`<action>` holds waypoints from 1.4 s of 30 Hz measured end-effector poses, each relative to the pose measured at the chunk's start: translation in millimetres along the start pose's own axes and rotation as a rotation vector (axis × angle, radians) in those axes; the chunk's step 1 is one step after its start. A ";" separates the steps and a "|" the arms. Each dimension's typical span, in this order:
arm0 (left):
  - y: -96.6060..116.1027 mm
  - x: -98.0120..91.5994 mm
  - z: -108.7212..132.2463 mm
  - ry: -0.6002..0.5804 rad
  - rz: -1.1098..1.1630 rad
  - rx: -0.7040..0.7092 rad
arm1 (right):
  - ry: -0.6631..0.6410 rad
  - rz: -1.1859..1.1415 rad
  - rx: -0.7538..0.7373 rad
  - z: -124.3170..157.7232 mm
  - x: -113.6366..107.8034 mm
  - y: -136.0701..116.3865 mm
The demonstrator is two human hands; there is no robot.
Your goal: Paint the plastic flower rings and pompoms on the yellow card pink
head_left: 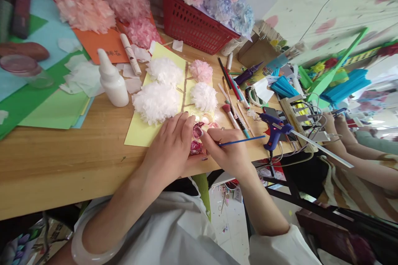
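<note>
A small palette [196, 148] with dark red and pale pink wells lies near the table's front edge. My left hand [170, 143] is closed at its left side, fingers together and the thumb hidden. In my right hand [229, 149] is a thin paintbrush [242, 140] with a blue handle; its tip is hidden over the wells. Just beyond both hands lies a yellow sheet [137, 133] with a brown stem line. On it sit white paper-petal pompoms [157, 102] and a pink one [201, 71].
Left of the sheet stands a white glue bottle [114, 87]. A red basket [199, 29] of paper flowers is at the back. Brushes and pens [231, 116] lie to the right, near a blue hot glue gun [273, 130]. Another person's arm [351, 149] shows far right.
</note>
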State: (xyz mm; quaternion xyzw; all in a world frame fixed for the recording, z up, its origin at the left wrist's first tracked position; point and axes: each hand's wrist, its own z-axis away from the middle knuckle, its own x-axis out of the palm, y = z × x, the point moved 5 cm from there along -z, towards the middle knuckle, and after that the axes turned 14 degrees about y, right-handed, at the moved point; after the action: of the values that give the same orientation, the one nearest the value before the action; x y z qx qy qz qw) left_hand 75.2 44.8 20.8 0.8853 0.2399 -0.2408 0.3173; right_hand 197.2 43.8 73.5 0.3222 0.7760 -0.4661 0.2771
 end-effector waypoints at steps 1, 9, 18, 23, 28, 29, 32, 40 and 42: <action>-0.2 0.1 -0.1 0.001 0.000 -0.001 | 0.014 0.004 0.005 -0.4 -0.8 -0.2; -1.0 0.4 -0.4 -0.012 0.005 -0.013 | -0.011 -0.011 0.082 -1.4 0.7 2.0; -0.4 0.6 -0.8 -0.020 -0.027 0.013 | -0.026 -0.073 0.131 1.3 6.0 4.7; 0.3 0.1 -1.3 -0.037 -0.025 0.020 | 0.027 -0.061 0.108 2.4 5.4 4.8; 0.0 -0.4 -1.2 -0.032 -0.026 0.028 | 0.048 -0.084 0.127 1.7 5.9 5.3; -0.4 -0.2 -1.0 -0.035 -0.028 0.028 | 0.037 -0.103 0.125 1.8 6.8 5.0; -1.2 -0.2 -0.8 -0.045 -0.028 0.028 | 0.063 -0.127 0.101 1.6 6.9 3.2; -0.3 -0.2 -1.6 -0.051 -0.017 0.038 | 0.083 -0.109 0.039 4.0 5.3 1.1; -0.3 0.1 -1.4 -0.051 -0.017 0.038 | 0.053 -0.120 0.046 4.8 6.8 1.9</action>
State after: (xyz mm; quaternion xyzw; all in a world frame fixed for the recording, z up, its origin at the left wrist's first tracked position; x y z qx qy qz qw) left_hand 75.5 46.0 21.6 0.8826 0.2348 -0.2705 0.3044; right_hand 194.9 41.8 65.6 0.2937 0.7901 -0.4908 0.2205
